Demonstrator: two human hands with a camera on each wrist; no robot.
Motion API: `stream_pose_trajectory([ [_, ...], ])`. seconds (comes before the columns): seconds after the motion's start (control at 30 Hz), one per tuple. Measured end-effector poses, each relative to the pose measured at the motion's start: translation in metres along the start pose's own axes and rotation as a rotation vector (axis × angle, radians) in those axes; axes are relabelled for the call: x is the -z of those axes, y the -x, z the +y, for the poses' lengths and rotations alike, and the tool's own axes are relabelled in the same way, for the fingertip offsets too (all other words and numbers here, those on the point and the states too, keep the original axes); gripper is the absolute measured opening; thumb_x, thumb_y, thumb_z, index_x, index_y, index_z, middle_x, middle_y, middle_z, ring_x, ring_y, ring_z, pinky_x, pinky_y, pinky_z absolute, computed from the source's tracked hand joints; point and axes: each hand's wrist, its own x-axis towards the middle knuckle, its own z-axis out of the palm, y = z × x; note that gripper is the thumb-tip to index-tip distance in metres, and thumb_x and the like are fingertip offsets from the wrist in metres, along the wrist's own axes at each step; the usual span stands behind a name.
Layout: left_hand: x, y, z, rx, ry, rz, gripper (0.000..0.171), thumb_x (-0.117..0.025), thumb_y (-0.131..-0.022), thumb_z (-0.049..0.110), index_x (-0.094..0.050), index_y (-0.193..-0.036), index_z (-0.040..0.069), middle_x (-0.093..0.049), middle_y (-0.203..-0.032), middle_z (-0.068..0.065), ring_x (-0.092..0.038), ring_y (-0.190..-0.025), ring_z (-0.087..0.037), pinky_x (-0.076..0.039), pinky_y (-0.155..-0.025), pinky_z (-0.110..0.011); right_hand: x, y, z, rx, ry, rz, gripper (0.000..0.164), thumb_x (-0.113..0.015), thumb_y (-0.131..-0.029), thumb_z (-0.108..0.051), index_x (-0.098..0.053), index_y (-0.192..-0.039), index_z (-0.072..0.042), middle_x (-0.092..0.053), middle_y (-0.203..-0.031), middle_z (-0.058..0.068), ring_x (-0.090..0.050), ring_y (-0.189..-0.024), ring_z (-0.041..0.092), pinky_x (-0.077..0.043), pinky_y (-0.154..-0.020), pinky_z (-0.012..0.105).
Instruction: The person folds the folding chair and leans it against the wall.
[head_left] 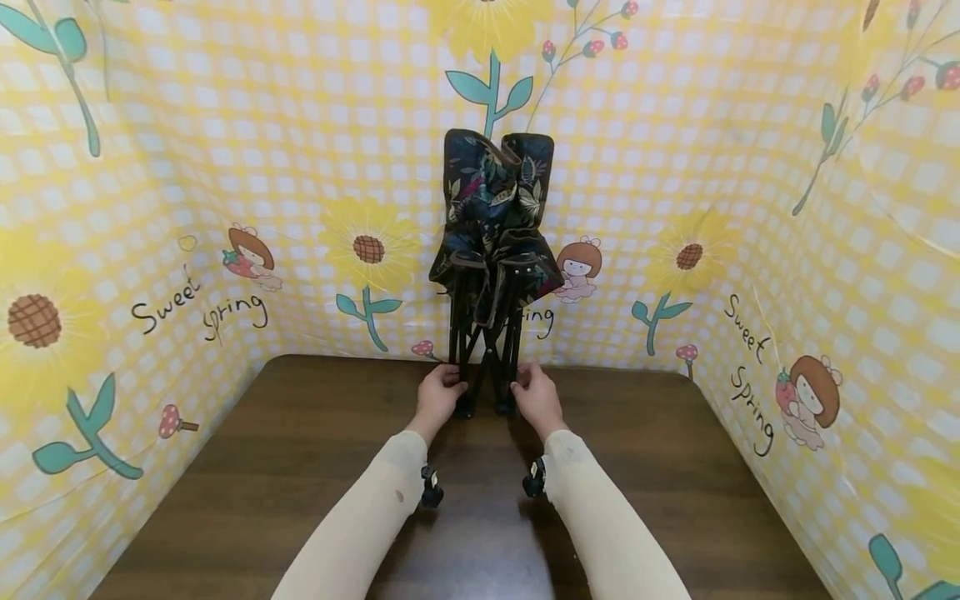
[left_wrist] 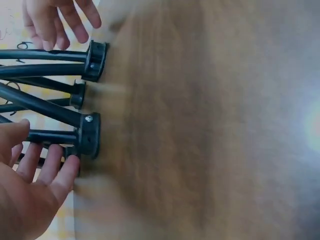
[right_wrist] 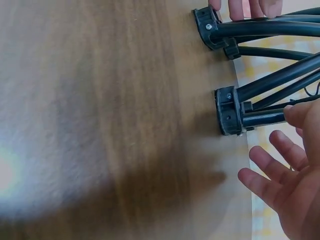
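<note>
A folding camp chair [head_left: 491, 192], dark flowered fabric on black tube legs, stands upright and bunched together at the table's far side. Its crossed legs end in black plastic feet [left_wrist: 90, 135] on the tabletop. My left hand [head_left: 437, 398] holds the left front leg low down, thumb in front and fingers behind the tube. On the other side, my right hand [head_left: 542, 400] has its thumb against the right leg [right_wrist: 265, 118]. The other fingers [right_wrist: 270, 162] of that hand are spread below the tube in the right wrist view.
The brown wooden table [head_left: 480, 517] runs up to a yellow checked cloth wall [head_left: 360, 167] with printed flowers, close behind the chair. Similar cloth encloses the left and right sides. A small black camera is strapped at each wrist.
</note>
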Motion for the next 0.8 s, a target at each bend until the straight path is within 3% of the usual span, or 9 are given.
stream_pose_trajectory([
  [0.17, 0.007, 0.0, -0.009, 0.017, 0.06, -0.047, 0.039, -0.068, -0.097, 0.007, -0.061, -0.134, -0.003, -0.069, -0.125, -0.022, -0.065, -0.118, -0.035, -0.056, -0.097, -0.049, 0.001, 0.002, 0.0, 0.025, -0.01, -0.003, 0.025, -0.069, -0.099, -0.02, -0.061, -0.121, -0.012, -0.071, -0.105, 0.006, -0.067, -0.099, 0.025, -0.055, -0.087, 0.046],
  [0.4, 0.02, 0.002, -0.013, 0.02, 0.012, -0.111, 0.04, -0.068, -0.098, 0.01, -0.06, -0.136, -0.002, -0.068, -0.127, -0.02, -0.065, -0.12, -0.034, -0.055, -0.099, -0.049, -0.003, 0.011, -0.003, 0.045, -0.022, -0.059, 0.031, -0.068, -0.1, -0.02, -0.061, -0.128, -0.01, -0.07, -0.113, 0.007, -0.067, -0.104, 0.025, -0.055, -0.091, 0.047],
  [0.67, 0.031, 0.011, -0.002, -0.055, -0.09, -0.172, 0.039, -0.068, -0.099, 0.01, -0.061, -0.136, 0.0, -0.069, -0.126, -0.016, -0.065, -0.116, -0.032, -0.055, -0.097, -0.048, 0.009, 0.019, 0.001, 0.133, 0.108, -0.086, 0.032, -0.067, -0.1, -0.023, -0.06, -0.13, -0.014, -0.065, -0.121, 0.006, -0.065, -0.112, 0.025, -0.055, -0.094, 0.047],
  [0.8, 0.037, 0.017, 0.004, -0.133, -0.167, -0.209, 0.037, -0.066, -0.101, 0.017, -0.062, -0.135, 0.002, -0.069, -0.127, -0.013, -0.065, -0.116, -0.03, -0.055, -0.097, -0.048, 0.019, 0.026, 0.003, 0.157, 0.179, -0.097, 0.035, -0.067, -0.101, -0.026, -0.059, -0.133, -0.016, -0.063, -0.128, 0.007, -0.064, -0.115, 0.026, -0.054, -0.094, 0.048],
])
